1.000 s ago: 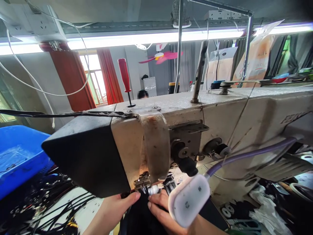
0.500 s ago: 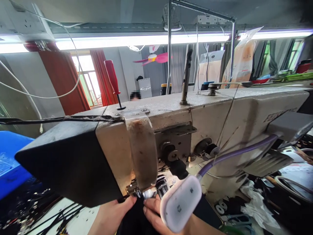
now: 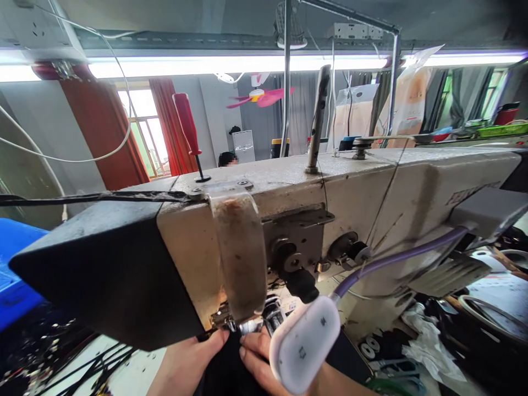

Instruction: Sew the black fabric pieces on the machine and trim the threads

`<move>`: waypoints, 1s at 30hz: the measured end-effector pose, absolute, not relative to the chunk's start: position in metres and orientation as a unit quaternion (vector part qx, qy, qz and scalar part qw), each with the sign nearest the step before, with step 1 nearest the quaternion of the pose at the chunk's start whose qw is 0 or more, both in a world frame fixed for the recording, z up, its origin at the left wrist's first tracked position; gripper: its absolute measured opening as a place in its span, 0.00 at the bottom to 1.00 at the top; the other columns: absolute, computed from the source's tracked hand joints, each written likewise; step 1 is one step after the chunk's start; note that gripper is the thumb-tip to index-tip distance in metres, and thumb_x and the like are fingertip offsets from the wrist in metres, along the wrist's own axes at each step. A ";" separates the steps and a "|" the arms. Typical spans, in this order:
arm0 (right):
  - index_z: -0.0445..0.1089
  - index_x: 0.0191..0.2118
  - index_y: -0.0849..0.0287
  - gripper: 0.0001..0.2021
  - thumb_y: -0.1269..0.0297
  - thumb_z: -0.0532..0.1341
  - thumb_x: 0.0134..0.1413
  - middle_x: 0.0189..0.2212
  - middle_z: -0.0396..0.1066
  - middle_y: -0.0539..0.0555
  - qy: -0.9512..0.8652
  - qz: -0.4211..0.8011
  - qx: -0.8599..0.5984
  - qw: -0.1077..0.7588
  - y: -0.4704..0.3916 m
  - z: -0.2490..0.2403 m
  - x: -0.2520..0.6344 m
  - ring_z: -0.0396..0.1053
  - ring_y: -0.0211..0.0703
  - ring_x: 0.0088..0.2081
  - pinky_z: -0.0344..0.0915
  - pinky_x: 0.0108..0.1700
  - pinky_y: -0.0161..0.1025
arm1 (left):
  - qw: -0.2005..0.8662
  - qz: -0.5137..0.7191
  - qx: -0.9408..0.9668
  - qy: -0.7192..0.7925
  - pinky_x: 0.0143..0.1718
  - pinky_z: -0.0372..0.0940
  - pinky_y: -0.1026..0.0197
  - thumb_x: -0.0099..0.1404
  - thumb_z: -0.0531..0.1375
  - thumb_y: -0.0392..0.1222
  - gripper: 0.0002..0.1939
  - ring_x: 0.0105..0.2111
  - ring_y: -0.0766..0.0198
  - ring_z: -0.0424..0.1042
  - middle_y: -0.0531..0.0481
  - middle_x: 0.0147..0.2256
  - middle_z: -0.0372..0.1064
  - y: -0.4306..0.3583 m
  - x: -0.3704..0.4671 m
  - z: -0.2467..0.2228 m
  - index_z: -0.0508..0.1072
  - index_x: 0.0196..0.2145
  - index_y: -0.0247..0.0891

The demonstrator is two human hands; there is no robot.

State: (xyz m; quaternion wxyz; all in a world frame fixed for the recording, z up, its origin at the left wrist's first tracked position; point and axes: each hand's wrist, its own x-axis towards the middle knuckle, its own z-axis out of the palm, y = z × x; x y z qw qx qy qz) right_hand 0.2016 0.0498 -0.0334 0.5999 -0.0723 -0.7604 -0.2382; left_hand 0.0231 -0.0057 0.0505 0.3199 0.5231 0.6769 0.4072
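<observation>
A large beige sewing machine with a dark end cover fills the middle of the view. Under its needle area lies black fabric. My left hand grips the fabric's left side, thumb pointing toward the presser foot. On the right side, my right hand has its fingers closed on the same cloth, close to the metal foot. A white oval lamp on a purple flexible neck covers part of my right hand.
A red screwdriver stands upright in the machine's top. To the left are a blue bin and black strips. Scissors, white bobbins and crumpled white material lie at the right.
The view has shifted slightly, so the machine's left end appears farther left. Both hands keep nearly the same place on the black fabric.
</observation>
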 end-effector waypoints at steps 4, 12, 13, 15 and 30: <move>0.75 0.29 0.58 0.13 0.75 0.55 0.58 0.26 0.74 0.54 -0.765 -0.224 -0.084 0.598 0.053 -0.046 0.196 0.62 0.35 0.19 0.65 0.27 0.35 | 0.313 0.429 0.524 0.666 0.59 0.61 0.46 0.52 0.61 0.50 0.17 0.48 0.44 0.75 0.43 0.44 0.80 -0.004 0.024 0.045 0.80 0.35 0.37; 0.77 0.34 0.58 0.13 0.74 0.55 0.59 0.28 0.76 0.54 -0.816 -0.235 -0.105 0.517 0.047 -0.046 0.206 0.68 0.37 0.24 0.68 0.31 0.33 | 0.315 0.407 0.528 0.676 0.57 0.62 0.43 0.53 0.60 0.51 0.20 0.46 0.43 0.76 0.42 0.40 0.80 -0.005 0.024 0.048 0.80 0.38 0.38; 0.78 0.35 0.58 0.14 0.74 0.54 0.60 0.29 0.77 0.55 -0.815 -0.231 -0.112 0.519 0.046 -0.045 0.205 0.69 0.37 0.25 0.68 0.32 0.33 | 0.317 0.402 0.528 0.678 0.57 0.63 0.43 0.53 0.60 0.51 0.19 0.45 0.43 0.76 0.43 0.41 0.80 -0.005 0.024 0.048 0.81 0.37 0.38; 0.78 0.34 0.57 0.19 0.74 0.50 0.64 0.29 0.78 0.54 -0.773 -0.232 -0.116 0.579 0.047 -0.045 0.199 0.69 0.38 0.25 0.69 0.31 0.32 | 0.330 0.400 0.518 0.680 0.54 0.66 0.45 0.53 0.61 0.52 0.17 0.44 0.44 0.77 0.43 0.40 0.81 -0.006 0.022 0.046 0.81 0.35 0.38; 0.73 0.37 0.58 0.07 0.71 0.57 0.56 0.36 0.75 0.55 -0.868 -0.111 -0.185 0.446 0.043 -0.030 0.215 0.74 0.44 0.37 0.70 0.44 0.39 | 0.087 0.473 0.572 0.664 0.41 0.70 0.54 0.57 0.64 0.54 0.14 0.34 0.50 0.77 0.47 0.29 0.79 -0.017 0.009 0.012 0.80 0.31 0.41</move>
